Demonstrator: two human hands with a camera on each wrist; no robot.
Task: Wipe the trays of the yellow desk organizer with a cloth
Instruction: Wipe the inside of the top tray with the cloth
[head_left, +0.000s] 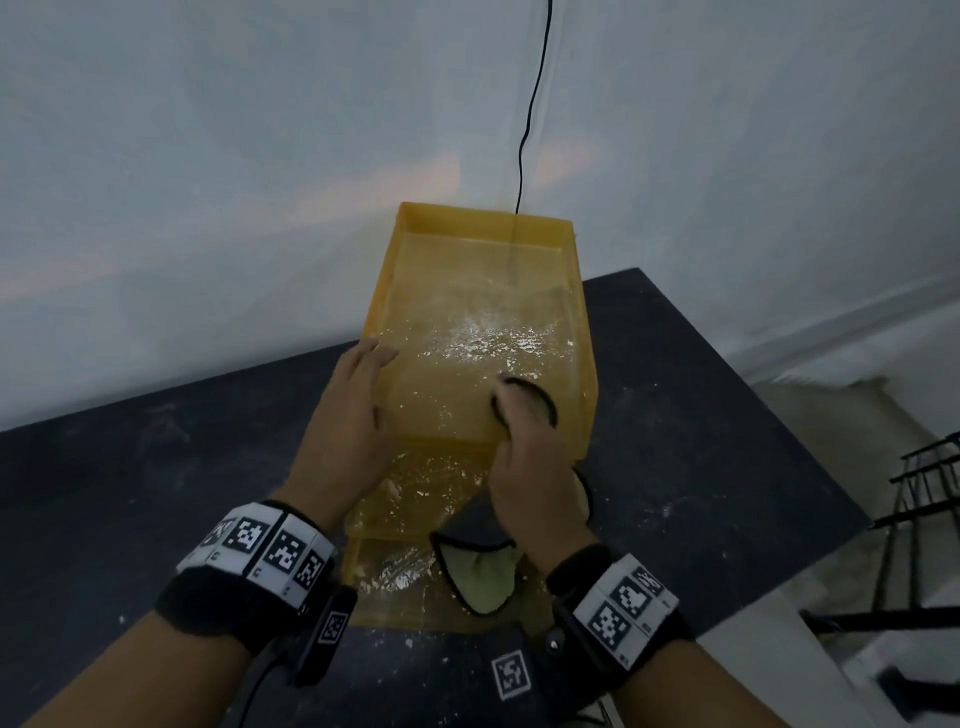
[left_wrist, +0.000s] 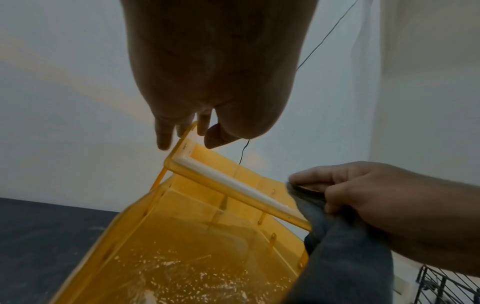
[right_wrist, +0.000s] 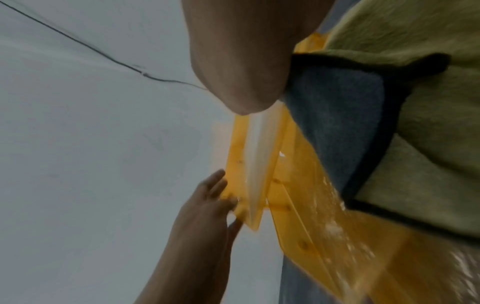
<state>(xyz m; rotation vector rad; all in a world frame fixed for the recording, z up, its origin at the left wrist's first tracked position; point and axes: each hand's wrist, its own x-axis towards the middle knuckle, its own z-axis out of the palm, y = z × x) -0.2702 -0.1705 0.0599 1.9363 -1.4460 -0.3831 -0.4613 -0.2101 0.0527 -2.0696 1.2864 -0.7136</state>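
Observation:
A yellow see-through desk organizer (head_left: 583, 322) with stacked trays stands on the dark table against the wall. White crumbs (head_left: 493, 338) are scattered over the top tray's floor, and more lie in the lower trays (head_left: 415, 493). My left hand (head_left: 353, 405) lies with straight fingers along the top tray's left front corner (left_wrist: 182, 156), thumb on the inner side. My right hand (head_left: 530, 467) grips a green and grey cloth (head_left: 483, 577) with a black hem. It holds a fold of the cloth at the top tray's front edge, and the rest hangs down over the lower trays (right_wrist: 428, 144).
A thin black cable (head_left: 524, 145) runs down the white wall to the organizer's back. A black wire rack (head_left: 924, 493) stands off the table's right edge. Crumbs dot the dark table (head_left: 156, 467), and a square marker tag (head_left: 511, 675) lies near me.

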